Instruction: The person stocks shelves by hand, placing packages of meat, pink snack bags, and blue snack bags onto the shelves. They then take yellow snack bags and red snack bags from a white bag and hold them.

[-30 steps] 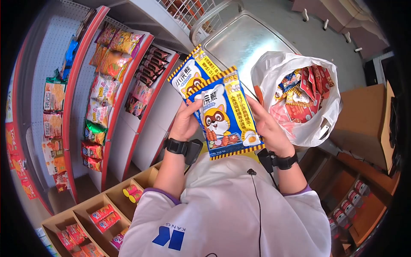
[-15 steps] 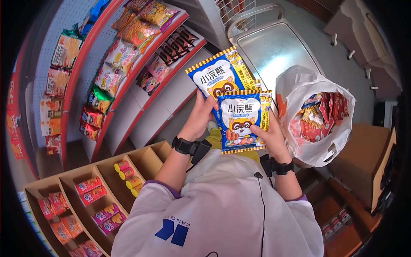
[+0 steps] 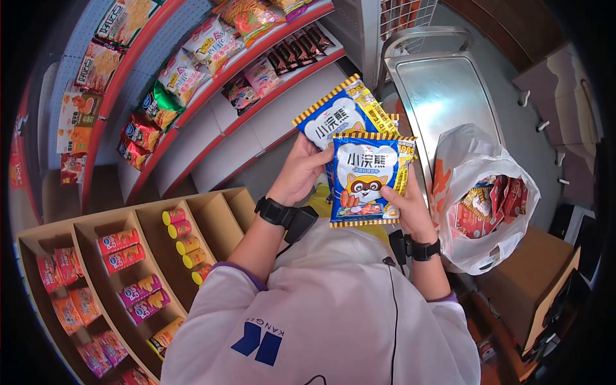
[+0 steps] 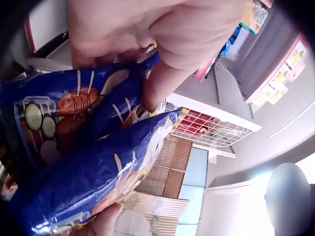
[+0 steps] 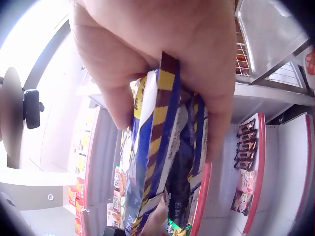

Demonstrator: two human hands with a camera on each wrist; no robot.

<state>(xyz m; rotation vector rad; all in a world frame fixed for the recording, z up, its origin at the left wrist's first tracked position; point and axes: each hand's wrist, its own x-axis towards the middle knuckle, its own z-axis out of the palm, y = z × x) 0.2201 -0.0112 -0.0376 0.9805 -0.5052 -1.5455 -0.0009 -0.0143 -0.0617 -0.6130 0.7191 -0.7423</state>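
Observation:
In the head view my left hand [image 3: 300, 168] grips a blue snack bag [image 3: 337, 119] with a striped edge, its thumb over the front. A matching snack bag [image 3: 366, 186] with a cartoon raccoon overlaps it in front, and my right hand [image 3: 410, 208] holds this one by its side, thumb on the face. The right wrist view shows the right thumb and fingers [image 5: 219, 123] around the edges of two bags. In the left wrist view the left thumb [image 4: 167, 83] presses a blue bag [image 4: 54, 108] behind the nearer one [image 4: 98, 172].
At the right stands a white plastic bag [image 3: 459, 160] full of snack packets, beside a metal cart [image 3: 443, 90]. Red-edged shelves [image 3: 221, 138] with snack bags rise at the left. Below them is a cardboard divided box [image 3: 212, 199] with chip canisters [image 3: 187, 244].
The view has turned left, bringing more of the divided box in. The right thumb has come onto the front bag's face, and the rear bag shows more beside it.

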